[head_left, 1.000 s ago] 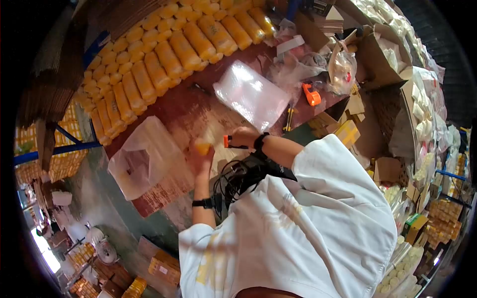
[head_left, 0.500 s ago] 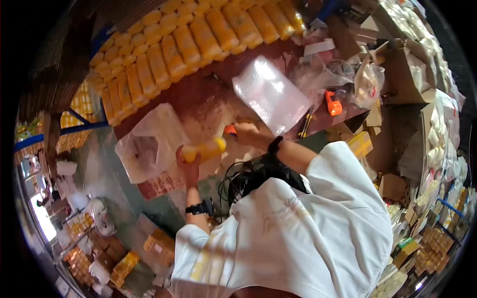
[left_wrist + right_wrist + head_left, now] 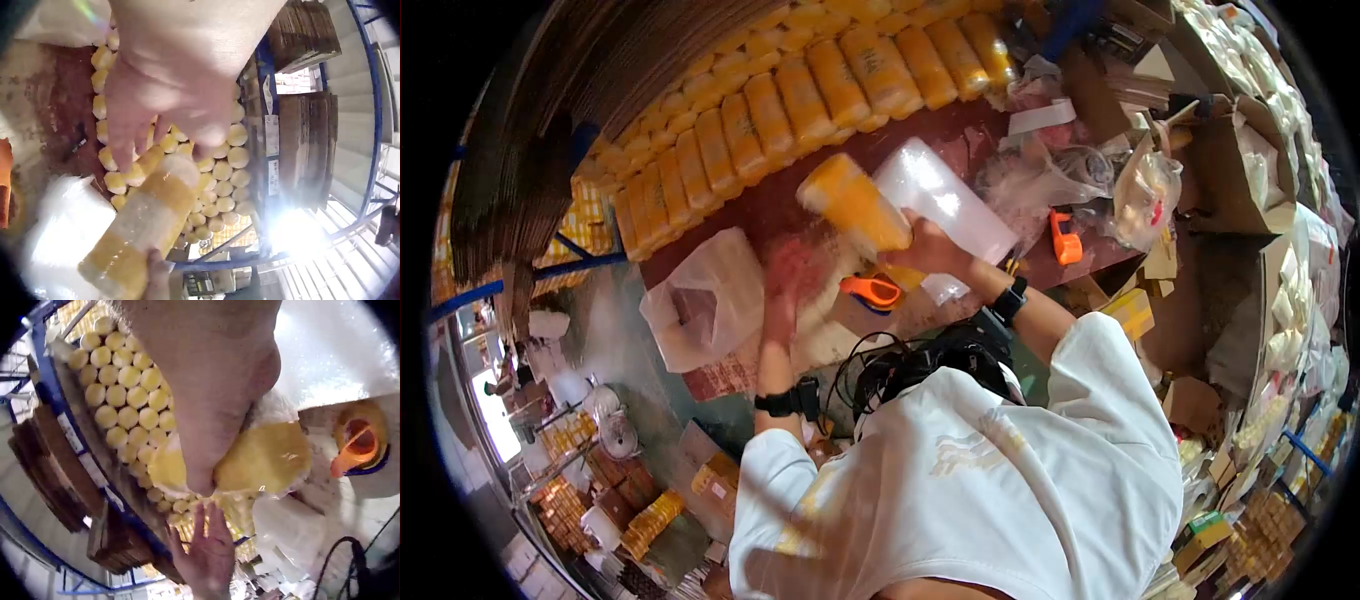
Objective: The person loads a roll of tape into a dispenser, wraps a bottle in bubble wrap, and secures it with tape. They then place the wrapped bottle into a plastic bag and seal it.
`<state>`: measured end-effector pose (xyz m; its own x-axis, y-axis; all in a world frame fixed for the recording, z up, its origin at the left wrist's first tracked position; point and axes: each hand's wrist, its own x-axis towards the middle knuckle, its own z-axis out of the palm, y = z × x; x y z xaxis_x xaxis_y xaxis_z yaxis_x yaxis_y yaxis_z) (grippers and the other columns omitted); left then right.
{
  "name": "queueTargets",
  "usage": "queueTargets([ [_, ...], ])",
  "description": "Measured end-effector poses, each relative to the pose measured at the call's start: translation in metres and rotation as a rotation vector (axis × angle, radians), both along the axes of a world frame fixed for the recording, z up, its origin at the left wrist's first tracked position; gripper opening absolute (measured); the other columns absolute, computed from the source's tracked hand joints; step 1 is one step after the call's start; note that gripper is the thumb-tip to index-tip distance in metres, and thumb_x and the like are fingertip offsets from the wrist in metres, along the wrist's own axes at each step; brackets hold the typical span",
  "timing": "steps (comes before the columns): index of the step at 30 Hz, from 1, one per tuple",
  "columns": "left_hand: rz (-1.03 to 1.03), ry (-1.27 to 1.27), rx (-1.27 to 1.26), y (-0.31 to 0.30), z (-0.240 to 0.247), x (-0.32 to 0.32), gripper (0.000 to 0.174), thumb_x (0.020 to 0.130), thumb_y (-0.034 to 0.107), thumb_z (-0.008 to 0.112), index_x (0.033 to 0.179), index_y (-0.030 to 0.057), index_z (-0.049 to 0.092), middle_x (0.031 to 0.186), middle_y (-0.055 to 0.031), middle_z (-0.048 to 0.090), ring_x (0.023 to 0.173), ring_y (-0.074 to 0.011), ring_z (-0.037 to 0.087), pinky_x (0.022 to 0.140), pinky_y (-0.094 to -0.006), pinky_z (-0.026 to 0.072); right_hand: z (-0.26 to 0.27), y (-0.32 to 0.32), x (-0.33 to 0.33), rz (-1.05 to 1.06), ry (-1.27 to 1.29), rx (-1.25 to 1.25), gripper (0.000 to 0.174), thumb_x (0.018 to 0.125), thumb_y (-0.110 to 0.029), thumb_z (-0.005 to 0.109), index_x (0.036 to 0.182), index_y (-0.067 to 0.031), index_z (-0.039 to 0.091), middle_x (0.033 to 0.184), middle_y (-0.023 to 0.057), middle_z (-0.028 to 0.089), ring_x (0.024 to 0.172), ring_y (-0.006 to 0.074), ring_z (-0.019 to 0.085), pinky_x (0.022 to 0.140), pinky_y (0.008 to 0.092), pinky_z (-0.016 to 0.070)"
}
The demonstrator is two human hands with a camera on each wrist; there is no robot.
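Right hand (image 3: 930, 248), as I view it from my remote station: grasping, the fingers and thumb curled round one end of a yellow cylindrical pack (image 3: 858, 200). The pack is held above the table (image 3: 765, 205), lying aslant in the head view, its free end toward the upper left; in the left wrist view I see yellow and pale bands under a glossy clear film, with the right thumb (image 3: 159, 275) pressed on its side. Left hand (image 3: 209, 553): released, fingers extended and parted, near the pack and holding nothing; in the head view it is blurred, and I cannot tell there how each finger lies. Each wrist carries a black strap.

Just below the right hand in my head view, an orange tape dispenser (image 3: 876, 291) rests on the table. Beyond that hand lies a stack of clear plastic sheeting (image 3: 950, 195), shining under the light; to the left of the left hand, a crumpled translucent bag (image 3: 700, 300).

Farther out, rows of yellow packs (image 3: 800, 95) line the far edge of the table. A second orange dispenser (image 3: 1065, 238) lies to the right, near a knotted clear bag (image 3: 1145, 205) and an open cardboard box (image 3: 1240, 165). Stacked flat cardboard (image 3: 525, 170) stands at the upper left.
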<state>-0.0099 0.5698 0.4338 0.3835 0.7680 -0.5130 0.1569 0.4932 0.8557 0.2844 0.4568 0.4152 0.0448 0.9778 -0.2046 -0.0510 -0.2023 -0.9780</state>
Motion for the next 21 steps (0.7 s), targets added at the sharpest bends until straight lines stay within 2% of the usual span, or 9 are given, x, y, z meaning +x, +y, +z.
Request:
queueTargets([
  [5, -0.192, 0.155, -0.002, -0.044, -0.072, -0.051, 0.046, 0.105, 0.020, 0.057, 0.148, 0.0116, 0.048, 0.131, -0.0078, 0.063, 0.108, -0.0165, 0.065, 0.088, -0.0305, 0.0519, -0.051, 0.047, 0.091, -0.158, -0.278, 0.053, 0.076, 0.081, -0.045, 0.085, 0.130, 0.0027, 0.052, 0.118, 0.0181, 0.067, 0.107, 0.0265, 0.067, 0.092, 0.0371, 0.0537],
  [10, 0.062, 0.488, -0.291, -0.098, -0.024, -0.053, 0.047, 0.106, 0.028, 0.057, 0.148, 0.0105, 0.048, 0.124, -0.0094, 0.066, 0.104, -0.0205, 0.068, 0.087, -0.0339, 0.0541, 0.009, 0.118, 0.156, -0.306, -0.277, -0.269, 0.087, 0.075, -0.054, 0.085, 0.129, 0.0060, 0.055, 0.111, 0.0203, 0.070, 0.102, 0.0280, 0.070, 0.082, 0.0388, 0.0580],
  [11, 0.122, 0.438, -0.289, -0.110, -0.029, -0.067, 0.047, 0.106, 0.029, 0.057, 0.148, 0.0101, 0.049, 0.122, -0.0095, 0.066, 0.103, -0.0215, 0.068, 0.085, -0.0346, 0.0542, -0.004, 0.138, 0.172, -0.343, -0.337, -0.277, 0.085, 0.074, -0.056, 0.084, 0.125, 0.0062, 0.057, 0.109, 0.0202, 0.071, 0.101, 0.0284, 0.071, 0.082, 0.0393, 0.0579],
  [12, 0.180, 0.390, -0.285, -0.122, -0.039, -0.086, 0.047, 0.105, 0.029, 0.058, 0.148, 0.0098, 0.049, 0.121, -0.0097, 0.067, 0.102, -0.0225, 0.068, 0.083, -0.0353, 0.0543, -0.007, 0.164, 0.192, -0.161, -0.572, -0.461, 0.090, 0.077, -0.062, 0.079, 0.130, 0.0062, 0.055, 0.114, 0.0227, 0.070, 0.099, 0.0311, 0.071, 0.082, 0.0409, 0.0580],
  [15, 0.320, 0.323, -0.340, -0.155, -0.070, -0.139, 0.049, 0.106, 0.030, 0.057, 0.148, 0.0054, 0.047, 0.126, -0.0138, 0.064, 0.106, -0.0257, 0.067, 0.083, -0.0374, 0.0548, 0.014, 0.209, 0.203, -0.218, -0.747, -0.617, 0.106, 0.079, -0.069, 0.072, 0.143, 0.0092, 0.042, 0.127, 0.0243, 0.066, 0.107, 0.0354, 0.069, 0.087, 0.0460, 0.0565],
  [18, 0.411, 0.326, -0.379, -0.167, -0.054, -0.133, 0.050, 0.106, 0.029, 0.056, 0.147, 0.0031, 0.048, 0.127, -0.0153, 0.063, 0.108, -0.0266, 0.066, 0.083, -0.0379, 0.0550, -0.083, 0.276, 0.242, -0.170, -0.761, -0.581, 0.106, 0.079, -0.071, 0.071, 0.146, 0.0061, 0.043, 0.132, 0.0235, 0.063, 0.114, 0.0356, 0.066, 0.090, 0.0463, 0.0552],
  [19, 0.443, 0.338, -0.390, -0.172, -0.044, -0.129, 0.049, 0.106, 0.029, 0.057, 0.146, 0.0030, 0.048, 0.126, -0.0151, 0.064, 0.108, -0.0265, 0.066, 0.083, -0.0378, 0.0551, -0.063, 0.277, 0.234, -0.120, -0.805, -0.615, 0.091, 0.080, -0.070, 0.070, 0.139, -0.0009, 0.057, 0.131, 0.0198, 0.065, 0.113, 0.0348, 0.066, 0.092, 0.0464, 0.0542],
  [20, 0.470, 0.335, -0.459, -0.173, -0.049, -0.136, 0.051, 0.104, 0.031, 0.060, 0.145, 0.0030, 0.049, 0.123, -0.0147, 0.066, 0.108, -0.0255, 0.067, 0.084, -0.0374, 0.0552, -0.148, 0.305, 0.252, -0.144, -0.924, -0.533, 0.069, 0.089, -0.065, 0.063, 0.121, -0.0056, 0.072, 0.124, 0.0184, 0.070, 0.112, 0.0340, 0.066, 0.094, 0.0473, 0.0528],
  [21, 0.503, 0.287, -0.446, -0.179, -0.052, -0.144, 0.052, 0.103, 0.032, 0.061, 0.144, 0.0027, 0.050, 0.124, -0.0136, 0.066, 0.106, -0.0251, 0.068, 0.083, -0.0368, 0.0550, -0.158, 0.302, 0.250, -0.199, -0.831, -0.420, 0.085, 0.084, -0.075, 0.054, 0.116, 0.0024, 0.072, 0.118, 0.0254, 0.071, 0.112, 0.0366, 0.067, 0.097, 0.0454, 0.0486],
])
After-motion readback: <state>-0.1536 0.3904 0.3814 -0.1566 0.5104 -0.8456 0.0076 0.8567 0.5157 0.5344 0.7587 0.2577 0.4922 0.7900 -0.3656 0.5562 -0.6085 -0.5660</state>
